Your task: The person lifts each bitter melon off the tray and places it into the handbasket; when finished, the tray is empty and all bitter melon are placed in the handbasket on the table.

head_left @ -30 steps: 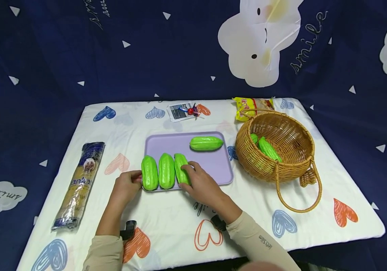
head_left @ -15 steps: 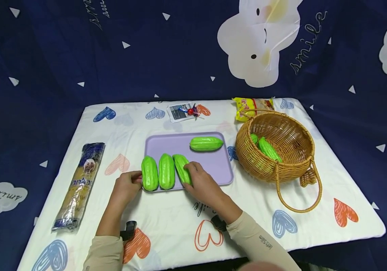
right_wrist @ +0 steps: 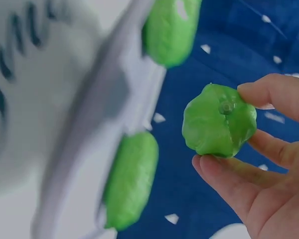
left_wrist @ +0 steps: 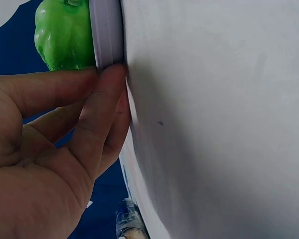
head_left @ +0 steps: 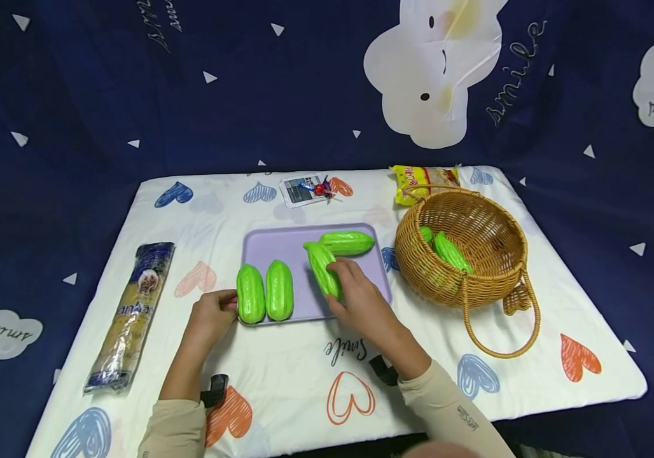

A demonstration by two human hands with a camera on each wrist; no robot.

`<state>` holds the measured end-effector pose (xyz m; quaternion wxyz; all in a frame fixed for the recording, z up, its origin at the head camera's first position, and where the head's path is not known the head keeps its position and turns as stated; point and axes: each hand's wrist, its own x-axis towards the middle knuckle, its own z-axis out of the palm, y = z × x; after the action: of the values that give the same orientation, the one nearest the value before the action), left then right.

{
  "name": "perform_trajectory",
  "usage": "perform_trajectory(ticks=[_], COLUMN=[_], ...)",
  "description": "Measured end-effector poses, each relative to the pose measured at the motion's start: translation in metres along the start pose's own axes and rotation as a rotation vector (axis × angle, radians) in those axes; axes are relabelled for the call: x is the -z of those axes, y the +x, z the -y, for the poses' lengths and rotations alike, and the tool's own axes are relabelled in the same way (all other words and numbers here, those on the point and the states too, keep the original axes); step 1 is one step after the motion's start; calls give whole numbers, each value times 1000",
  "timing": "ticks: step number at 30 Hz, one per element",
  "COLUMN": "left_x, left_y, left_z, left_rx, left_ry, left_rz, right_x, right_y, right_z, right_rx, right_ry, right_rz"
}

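Note:
My right hand [head_left: 361, 302] pinches a glossy green ribbed gourd [head_left: 322, 270] between thumb and fingers, above the right half of the lilac tray [head_left: 304, 305]. In the right wrist view the held gourd [right_wrist: 219, 119] shows its stem end, apart from the tray. My left hand [head_left: 210, 318] pinches the tray's near left corner; the left wrist view has its fingertips on the tray rim [left_wrist: 108, 35]. Two gourds [head_left: 250, 294] lie side by side at the tray's left. Another gourd [head_left: 347, 243] lies crosswise at the far right corner, partly behind the held one.
A round wicker basket [head_left: 430, 280] with green gourds inside stands right of the tray, its handle hanging toward the front. Behind it lies a yellow packet [head_left: 413, 178]. A long pasta packet [head_left: 132, 318] is at left. A sachet and lollipops [head_left: 319, 189] lie at the back.
My right hand has lifted the third gourd of the row and moved it right, away from the two left ones. My left hand stays at the tray corner.

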<state>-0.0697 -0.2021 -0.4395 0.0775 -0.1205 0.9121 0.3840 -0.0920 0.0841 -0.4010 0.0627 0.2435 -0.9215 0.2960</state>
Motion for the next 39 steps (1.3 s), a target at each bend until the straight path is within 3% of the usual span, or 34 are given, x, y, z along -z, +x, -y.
perform_trajectory(ticks=[8,17,31,39], left_x=[1,1,1,-1], left_y=[0,2,2,2], left_z=[0,-1,1,2], left_rx=[9,18,24,23], left_ry=[4,5,2,-1], left_rz=[10,26,35,27], right_x=[49,91,114,122], right_y=[-4,-15,-27,-34], right_z=[-8,-24,-49,-60], right_rx=[-10,-151,-259,-317], right_ry=[7,18,-25,-45], right_rz=[-200,-328,-451,-466])
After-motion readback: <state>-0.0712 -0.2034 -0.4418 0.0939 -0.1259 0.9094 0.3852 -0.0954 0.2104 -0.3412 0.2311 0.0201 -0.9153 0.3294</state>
